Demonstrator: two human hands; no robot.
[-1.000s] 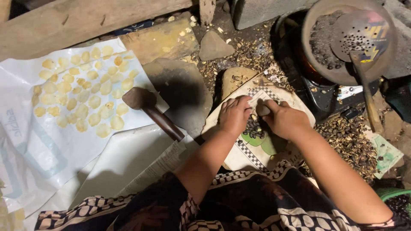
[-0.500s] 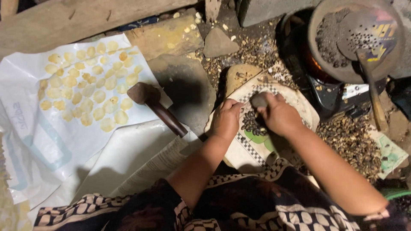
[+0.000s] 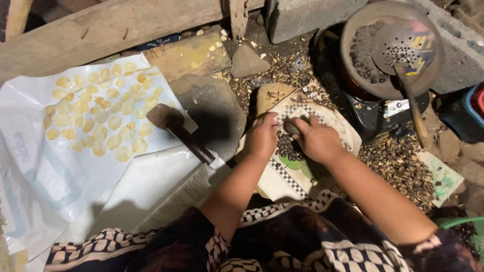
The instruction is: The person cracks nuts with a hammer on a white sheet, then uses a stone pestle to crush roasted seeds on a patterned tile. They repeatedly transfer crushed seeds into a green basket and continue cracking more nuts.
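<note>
Both hands work over a small heap of dark seeds (image 3: pixel 286 146) that lies on a patterned board (image 3: pixel 290 176) in front of the person. The left hand (image 3: pixel 262 137) rests with its fingers bent down on the edge of the heap; whether it pinches a seed I cannot tell. The right hand (image 3: pixel 316 141) is closed around a small dark stone (image 3: pixel 292 128), held just above the seeds.

To the left, on a white sheet (image 3: pixel 45 171), many flat yellow discs (image 3: pixel 96 116) lie spread in rows — this part looks already finished. A hammer (image 3: pixel 176 128) lies unused on a flat stone (image 3: pixel 214 108) between the sheet and the board. A good number of seeds remain on the board, and more dark seeds sit in the pan (image 3: pixel 390 50) at the upper right, under a perforated ladle (image 3: pixel 403 45). Husks (image 3: pixel 398 166) cover the ground around — so I judge the work is somewhere in the middle, not near its end.
</note>
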